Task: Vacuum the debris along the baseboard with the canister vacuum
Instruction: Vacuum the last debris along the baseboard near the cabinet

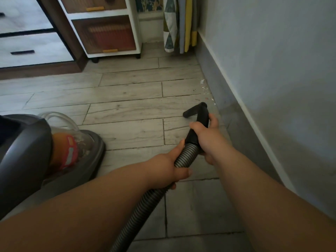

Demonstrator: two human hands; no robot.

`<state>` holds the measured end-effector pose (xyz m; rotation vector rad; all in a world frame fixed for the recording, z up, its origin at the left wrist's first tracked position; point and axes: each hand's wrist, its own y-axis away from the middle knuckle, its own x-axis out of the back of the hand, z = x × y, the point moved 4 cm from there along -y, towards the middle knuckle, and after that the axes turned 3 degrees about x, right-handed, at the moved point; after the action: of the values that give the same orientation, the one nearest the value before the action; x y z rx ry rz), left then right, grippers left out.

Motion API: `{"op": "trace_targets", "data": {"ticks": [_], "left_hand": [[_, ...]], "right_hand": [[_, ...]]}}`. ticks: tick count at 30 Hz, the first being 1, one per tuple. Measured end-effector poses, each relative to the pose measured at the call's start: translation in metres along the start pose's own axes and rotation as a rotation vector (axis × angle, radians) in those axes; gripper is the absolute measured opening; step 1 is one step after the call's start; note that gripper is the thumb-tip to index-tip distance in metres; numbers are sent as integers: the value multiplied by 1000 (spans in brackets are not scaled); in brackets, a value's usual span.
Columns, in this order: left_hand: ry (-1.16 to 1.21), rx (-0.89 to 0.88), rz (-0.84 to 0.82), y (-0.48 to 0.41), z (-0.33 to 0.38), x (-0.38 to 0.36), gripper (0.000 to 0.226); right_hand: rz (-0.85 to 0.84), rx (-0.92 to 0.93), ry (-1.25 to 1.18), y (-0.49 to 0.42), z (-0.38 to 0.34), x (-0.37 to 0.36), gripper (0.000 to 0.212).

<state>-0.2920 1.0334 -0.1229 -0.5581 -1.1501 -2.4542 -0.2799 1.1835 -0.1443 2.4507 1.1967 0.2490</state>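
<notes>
Over at the left edge of the frame sits the canister vacuum [45,151], dark grey shell with a clear dust bin on its front, and you can see an orange and red part plus some greyish fluff packed inside that bin. Up top there's a white storage cart [107,26] with two see-through brown drawers; the lower drawer [107,34] has something reddish stacked in it, too blurry to say what. Next to it on the upper left is a wood-framed dresser [31,37] with pale drawer fronts, all closed.

Both hands are on the hose [145,202]. Left hand [169,168] is wrapped tight around the ribbed grey part, fingers curled under. Right hand [205,135] is closed around the black handle tube just ahead of it. The black nozzle [195,110] bends off to the left at the tip and is down at the floor, close to the baseboard [227,99].

Debris [204,86] is small white scraps with a few reddish specks, scattered right where the floor meets the baseboard, just beyond the nozzle.

Floor [127,91] is pale wood-look planks with dark grout lines. Grey baseboard runs along the right under a light wall [281,60]. A patterned curtain [180,24] with yellow, grey and triangles hangs in the far corner.
</notes>
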Motion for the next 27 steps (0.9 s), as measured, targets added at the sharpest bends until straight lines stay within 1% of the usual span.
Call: {"op": "trace_targets", "data": {"ticks": [8, 13, 18, 22, 27], "left_hand": [[15, 68, 52, 27, -36, 17, 95], [21, 75, 65, 33, -46, 15, 96], [-11, 48, 32, 27, -32, 5, 96], [1, -12, -24, 18, -7, -9, 93], [-12, -87, -102, 9, 24, -33, 91]], "right_hand": [[-95, -13, 15, 14, 4, -51, 71], [-112, -26, 22, 21, 10, -61, 71], [-40, -22, 33, 24, 9, -37, 71], [56, -16, 19, 28, 6, -1, 71], [181, -9, 56, 40, 1, 48, 71]]}}
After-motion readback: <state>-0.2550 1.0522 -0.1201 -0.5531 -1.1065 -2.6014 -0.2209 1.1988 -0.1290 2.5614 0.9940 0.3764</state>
